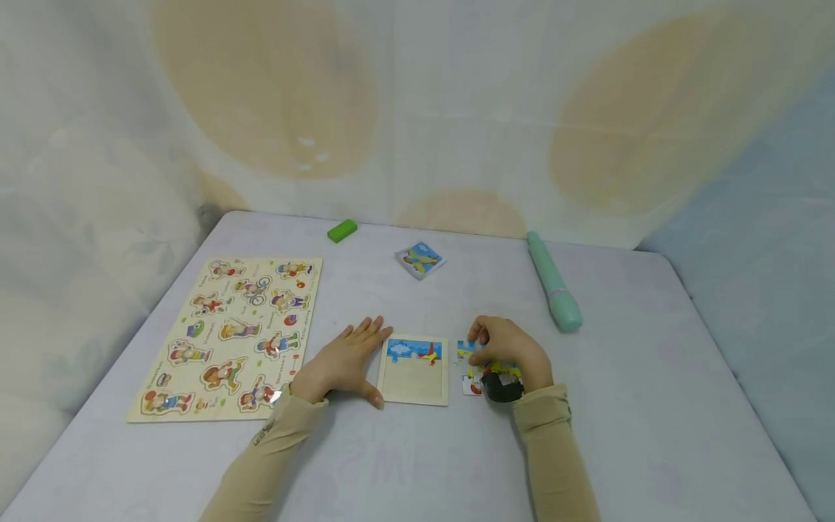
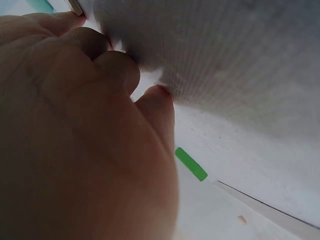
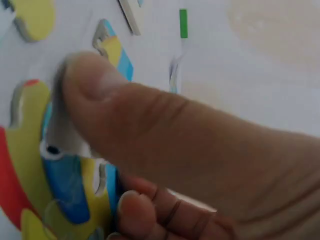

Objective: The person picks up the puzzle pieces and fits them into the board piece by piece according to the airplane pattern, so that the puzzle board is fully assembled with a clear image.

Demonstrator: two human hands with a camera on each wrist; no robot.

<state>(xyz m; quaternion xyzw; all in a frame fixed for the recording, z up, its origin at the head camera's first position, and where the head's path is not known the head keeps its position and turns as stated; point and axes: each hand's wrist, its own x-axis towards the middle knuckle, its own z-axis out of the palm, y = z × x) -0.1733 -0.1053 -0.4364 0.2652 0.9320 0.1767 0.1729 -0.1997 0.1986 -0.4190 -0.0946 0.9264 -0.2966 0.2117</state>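
Note:
My left hand (image 1: 342, 360) lies on the table with fingers spread, its fingertips and thumb beside the left edge of a small wooden puzzle tray (image 1: 414, 391). Along the tray's top sit fitted blue pieces (image 1: 404, 349) with a red and yellow shape. Right of the tray, my right hand (image 1: 512, 346) is bent over loose jigsaw pieces (image 1: 472, 384) in yellow, blue, red and white. In the right wrist view its thumb (image 3: 150, 115) presses a pale, tilted puzzle piece (image 3: 67, 132); the finger opposite is hidden. Colourful pieces (image 3: 70, 190) lie beneath, one showing an eye.
A large wooden board (image 1: 235, 341) with printed sports figures lies at the left. Toward the back are a green block (image 1: 342, 230) and a blue-and-yellow picture card (image 1: 420, 259). A mint-green tapered stick (image 1: 553, 284) lies back right. A curtain (image 1: 457, 109) hangs behind the table.

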